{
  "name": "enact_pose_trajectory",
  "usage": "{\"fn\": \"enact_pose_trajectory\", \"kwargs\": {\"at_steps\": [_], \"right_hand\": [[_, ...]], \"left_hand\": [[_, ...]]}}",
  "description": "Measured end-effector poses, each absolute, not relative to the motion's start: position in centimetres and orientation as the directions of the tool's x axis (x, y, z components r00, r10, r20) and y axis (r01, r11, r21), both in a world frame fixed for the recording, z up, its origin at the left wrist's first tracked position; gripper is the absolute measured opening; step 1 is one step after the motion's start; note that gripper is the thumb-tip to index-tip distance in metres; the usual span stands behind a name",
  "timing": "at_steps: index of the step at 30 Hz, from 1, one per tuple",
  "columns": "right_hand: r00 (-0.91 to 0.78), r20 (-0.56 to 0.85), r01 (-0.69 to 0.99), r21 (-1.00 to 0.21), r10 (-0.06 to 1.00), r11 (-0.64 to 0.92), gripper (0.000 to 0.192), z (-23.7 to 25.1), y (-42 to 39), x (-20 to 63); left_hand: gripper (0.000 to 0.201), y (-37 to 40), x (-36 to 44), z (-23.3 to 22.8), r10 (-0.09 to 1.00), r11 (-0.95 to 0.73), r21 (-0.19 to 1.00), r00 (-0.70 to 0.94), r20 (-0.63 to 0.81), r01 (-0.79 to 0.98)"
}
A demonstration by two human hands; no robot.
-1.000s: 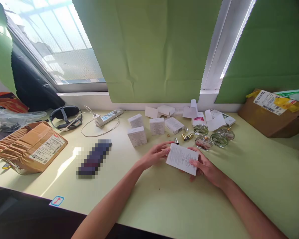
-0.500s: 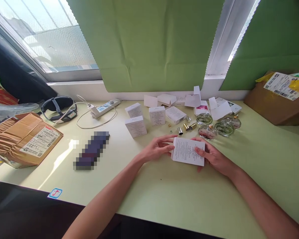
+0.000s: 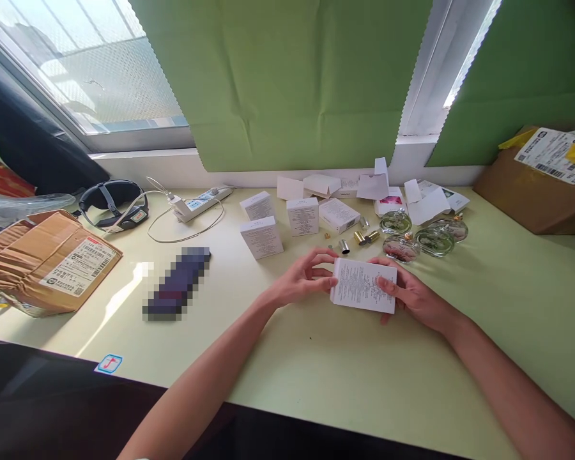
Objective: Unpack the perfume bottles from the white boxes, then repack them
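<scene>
A small white printed carton [image 3: 357, 286], its text side up, is held just over the table between both hands. My right hand [image 3: 414, 297] grips its right end, thumb on the printed face and fingers underneath. At the left end, the thumb and fingers of my left hand [image 3: 303, 280] close around the carton's edge; part of that end is hidden. Beyond the carton lie silver caps [image 3: 345, 246] and gold caps [image 3: 359, 238]. Several round glass perfume bottles [image 3: 400, 250] lie behind my right hand.
Closed white boxes [image 3: 303, 217] stand behind my left hand, with opened cartons [image 3: 322, 185] along the wall. At left are a phone-like blurred object [image 3: 178, 283], a power strip [image 3: 201, 204], a headset [image 3: 115, 204] and a torn brown parcel [image 3: 52, 262]. Another brown box [image 3: 531, 191] is far right.
The view has shifted slightly. Both hands keep the same hold on the carton, with the left fingers bent a little more at its end.
</scene>
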State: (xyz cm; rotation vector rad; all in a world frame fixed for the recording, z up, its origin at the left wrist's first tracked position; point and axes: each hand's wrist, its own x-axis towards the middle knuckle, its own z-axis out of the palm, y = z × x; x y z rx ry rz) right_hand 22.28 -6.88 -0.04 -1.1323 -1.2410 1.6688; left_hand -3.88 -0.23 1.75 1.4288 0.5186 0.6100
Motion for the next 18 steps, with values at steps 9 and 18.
{"fn": "enact_pose_trajectory", "kwargs": {"at_steps": [9,18], "right_hand": [[-0.372,-0.208,-0.020,-0.972,0.905,-0.232,0.044,0.3,-7.0,22.1],[-0.415,-0.224,-0.002,-0.969,0.882,-0.248,0.043,0.3,-7.0,22.5]], "left_hand": [[0.042,-1.1,-3.5,1.8,0.683,0.000,1.000,0.730,0.005,-0.007],[0.043,-1.3,-3.3,1.5,0.665,-0.018,1.000,0.746,0.021,-0.011]]}}
